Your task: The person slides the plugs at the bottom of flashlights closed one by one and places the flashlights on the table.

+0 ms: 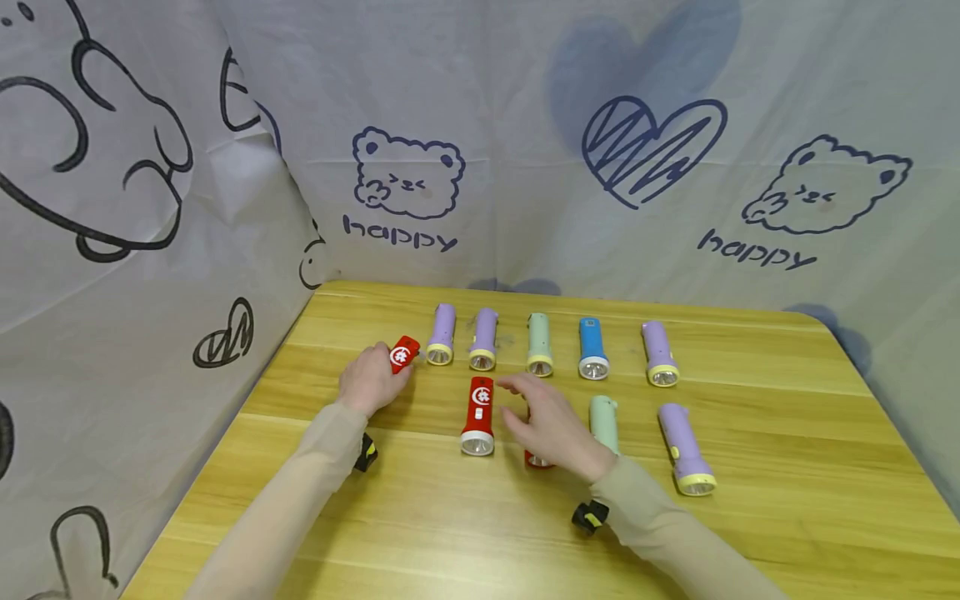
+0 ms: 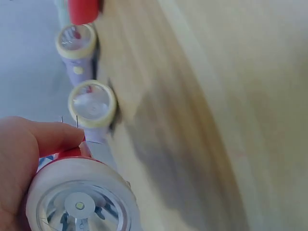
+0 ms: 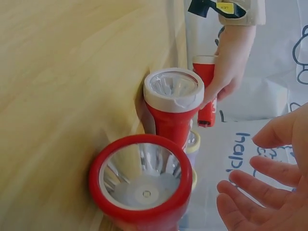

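My left hand (image 1: 371,382) grips a red flashlight with a white head (image 1: 403,354) at the left of the table; its lens faces the left wrist camera. My right hand (image 1: 558,427) hovers with fingers spread and holds nothing. Below it is an all-red flashlight (image 1: 537,460), mostly hidden in the head view, its red rim (image 3: 180,204) large in the right wrist view. Just left of that hand lies another red flashlight with a white head (image 1: 478,412). A pale green flashlight (image 1: 604,421) is partly covered by the right wrist.
A back row holds two purple flashlights (image 1: 443,329) (image 1: 485,333), a green one (image 1: 538,340), a blue one (image 1: 591,342) and a purple one (image 1: 657,348). Another purple flashlight (image 1: 681,442) lies front right. A printed cloth (image 1: 517,208) hangs behind the wooden table (image 1: 450,533).
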